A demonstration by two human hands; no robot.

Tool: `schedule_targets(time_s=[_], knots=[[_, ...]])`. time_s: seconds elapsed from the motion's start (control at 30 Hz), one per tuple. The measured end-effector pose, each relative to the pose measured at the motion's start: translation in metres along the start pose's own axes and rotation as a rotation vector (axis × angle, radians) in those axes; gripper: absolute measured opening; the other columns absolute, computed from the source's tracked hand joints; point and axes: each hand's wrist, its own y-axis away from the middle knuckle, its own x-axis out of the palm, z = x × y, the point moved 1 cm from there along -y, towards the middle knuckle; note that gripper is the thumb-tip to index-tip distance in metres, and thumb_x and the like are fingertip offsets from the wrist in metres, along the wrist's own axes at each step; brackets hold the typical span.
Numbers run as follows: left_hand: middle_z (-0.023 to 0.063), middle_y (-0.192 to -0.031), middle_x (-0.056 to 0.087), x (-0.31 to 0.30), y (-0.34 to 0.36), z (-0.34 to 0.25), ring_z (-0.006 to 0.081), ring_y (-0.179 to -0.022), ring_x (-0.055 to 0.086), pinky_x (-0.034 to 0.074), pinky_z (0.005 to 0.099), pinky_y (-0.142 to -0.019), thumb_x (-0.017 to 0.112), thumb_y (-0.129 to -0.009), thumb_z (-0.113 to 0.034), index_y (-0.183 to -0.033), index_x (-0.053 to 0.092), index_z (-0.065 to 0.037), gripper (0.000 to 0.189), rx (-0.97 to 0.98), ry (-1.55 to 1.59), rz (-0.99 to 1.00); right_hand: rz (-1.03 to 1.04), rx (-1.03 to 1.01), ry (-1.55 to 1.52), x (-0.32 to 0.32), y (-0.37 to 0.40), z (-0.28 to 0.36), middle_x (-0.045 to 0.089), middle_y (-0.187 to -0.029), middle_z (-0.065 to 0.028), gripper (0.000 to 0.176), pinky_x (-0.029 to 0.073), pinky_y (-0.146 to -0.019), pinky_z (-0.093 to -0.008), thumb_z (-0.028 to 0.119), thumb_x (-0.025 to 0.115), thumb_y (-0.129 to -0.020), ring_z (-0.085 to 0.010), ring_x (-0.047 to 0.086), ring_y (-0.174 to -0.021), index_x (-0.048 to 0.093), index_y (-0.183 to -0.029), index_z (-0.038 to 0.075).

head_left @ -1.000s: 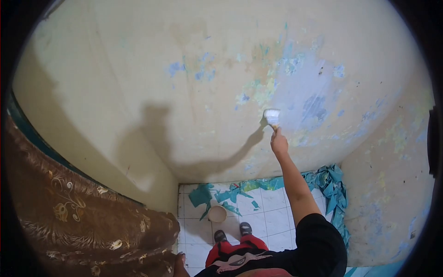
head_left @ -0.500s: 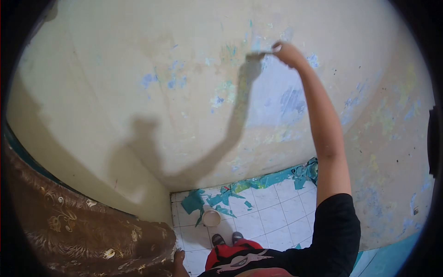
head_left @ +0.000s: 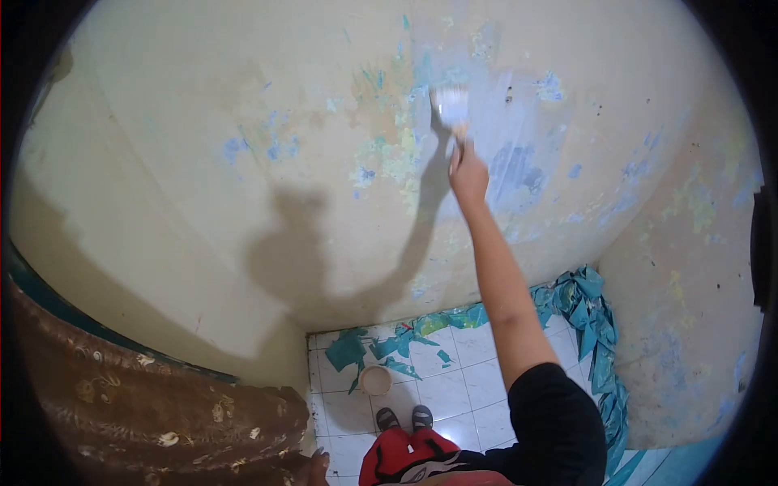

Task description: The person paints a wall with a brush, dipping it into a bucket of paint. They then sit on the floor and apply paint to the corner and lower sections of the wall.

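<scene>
My right hand (head_left: pixel 469 176) is closed around the handle of a paintbrush (head_left: pixel 451 105). The brush's wide pale bristles point up and touch or nearly touch the wall (head_left: pixel 340 170). A whitish, wet-looking patch (head_left: pixel 506 121) spreads around and right of the brush, over blue, green and yellow flaking spots. My left hand (head_left: pixel 318 468) hangs low at the bottom edge beside the brown patterned cloth; its fingers are only partly visible, and I cannot make out whether they hold anything.
A round pale tub (head_left: pixel 375 381) stands on the white tiled floor (head_left: pixel 429 389), just ahead of my feet. Torn teal sheeting (head_left: pixel 596 324) lies crumpled along the wall's base and right corner. Brown floral cloth (head_left: pixel 162 421) covers something at lower left.
My right hand has moved left and down, and the brush has turned from pointing sideways to pointing up. The whitish patch now shows further up the wall. My view has shifted slightly.
</scene>
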Motion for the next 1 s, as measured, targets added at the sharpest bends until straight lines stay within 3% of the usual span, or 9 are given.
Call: schedule_targets(time_s=[0.1, 0.13, 0.33, 0.5, 0.53, 0.6, 0.7, 0.8, 1.0], knots=[[0.0245, -0.111, 0.056, 0.008, 0.011, 0.01, 0.0372, -0.107, 0.052, 0.041, 0.0394, -0.093, 0.05, -0.077, -0.021, -0.123, 0.048, 0.0, 0.05, 0.43, 0.291, -0.468, 0.134, 0.039, -0.007, 0.037, 0.098, -0.06, 0.06, -0.073, -0.0194, 0.019, 0.046, -0.057, -0.0488, 0.022, 0.049, -0.087, -0.0392, 0.059, -0.066, 0.051, -0.102, 0.011], [0.0245, -0.111, 0.056, 0.005, 0.01, 0.01, 0.0372, -0.107, 0.052, 0.041, 0.0394, -0.093, 0.05, -0.077, -0.021, -0.123, 0.048, 0.0, 0.05, 0.426, 0.281, -0.481, 0.207, 0.078, 0.018, 0.047, 0.127, -0.077, 0.06, -0.072, -0.0194, 0.019, 0.046, -0.057, -0.0491, 0.022, 0.049, -0.087, -0.039, 0.059, -0.066, 0.051, -0.102, 0.011], [0.0249, -0.112, 0.055, 0.023, -0.016, -0.026, 0.037, -0.108, 0.051, 0.04, 0.0395, -0.094, 0.051, -0.078, -0.02, -0.122, 0.048, 0.0, 0.048, 0.233, 0.082, -0.048, 0.798, 0.254, 0.305, 0.075, 0.26, -0.16, 0.063, -0.083, -0.0194, 0.024, 0.047, -0.069, -0.0503, 0.023, 0.045, -0.088, -0.0375, 0.061, -0.078, 0.052, -0.109, 0.014], [0.025, -0.115, 0.054, 0.042, -0.059, -0.083, 0.0339, -0.099, 0.057, 0.044, 0.0348, -0.088, 0.052, -0.083, -0.024, -0.13, 0.04, -0.001, 0.054, -0.014, -0.033, 0.27, 1.048, 0.401, 0.393, 0.111, 0.367, -0.248, 0.062, -0.09, -0.0225, 0.032, 0.048, -0.074, -0.049, 0.022, 0.049, -0.083, -0.0387, 0.061, -0.085, 0.047, -0.114, 0.01], [0.0259, -0.113, 0.054, 0.056, -0.069, -0.085, 0.0387, -0.109, 0.05, 0.039, 0.0405, -0.094, 0.052, -0.082, -0.021, -0.122, 0.047, 0.001, 0.045, -0.027, 0.057, 0.228, 1.085, 0.459, 0.371, 0.112, 0.392, -0.259, 0.062, -0.091, -0.0241, 0.036, 0.048, -0.075, -0.0488, 0.022, 0.05, -0.082, -0.0394, 0.06, -0.087, 0.046, -0.114, 0.008], [0.0268, -0.121, 0.048, 0.086, -0.088, -0.089, 0.0405, -0.114, 0.045, 0.035, 0.0407, -0.099, 0.054, -0.083, -0.025, -0.126, 0.041, 0.003, 0.053, -0.091, -0.037, 0.234, 1.183, 0.469, 0.381, 0.111, 0.448, -0.263, 0.061, -0.092, -0.0268, 0.038, 0.048, -0.076, -0.0493, 0.021, 0.053, -0.079, -0.0418, 0.06, -0.086, 0.044, -0.113, 0.005], [0.0256, -0.127, 0.044, 0.122, -0.112, -0.097, 0.0391, -0.119, 0.04, 0.031, 0.0412, -0.102, 0.054, -0.081, -0.019, -0.126, 0.041, 0.002, 0.051, 0.19, -0.023, 0.058, 1.241, 0.515, 0.265, 0.127, 0.536, -0.259, 0.061, -0.09, -0.0264, 0.039, 0.047, -0.077, -0.0489, 0.022, 0.057, -0.077, -0.0424, 0.059, -0.087, 0.044, -0.11, 0.004], [0.025, -0.126, 0.044, 0.148, -0.149, -0.104, 0.0392, -0.119, 0.039, 0.03, 0.0415, -0.103, 0.054, -0.08, -0.014, -0.127, 0.04, 0.003, 0.052, 0.212, 0.02, -0.039, 1.331, 0.417, 0.078, 0.16, 0.613, -0.244, 0.059, -0.087, -0.0305, 0.037, 0.047, -0.074, -0.0496, 0.018, 0.058, -0.075, -0.0443, 0.059, -0.082, 0.044, -0.106, 0.004], [0.0268, -0.125, 0.044, 0.169, -0.252, -0.075, 0.0405, -0.117, 0.039, 0.029, 0.0421, -0.102, 0.054, -0.081, -0.013, -0.128, 0.039, 0.003, 0.052, 0.219, 0.203, -0.199, 1.626, 0.081, 0.002, 0.237, 0.697, -0.172, 0.063, -0.086, -0.0229, 0.03, 0.048, -0.073, -0.0471, 0.017, 0.059, -0.074, -0.0399, 0.061, -0.083, 0.051, -0.102, 0.007]])
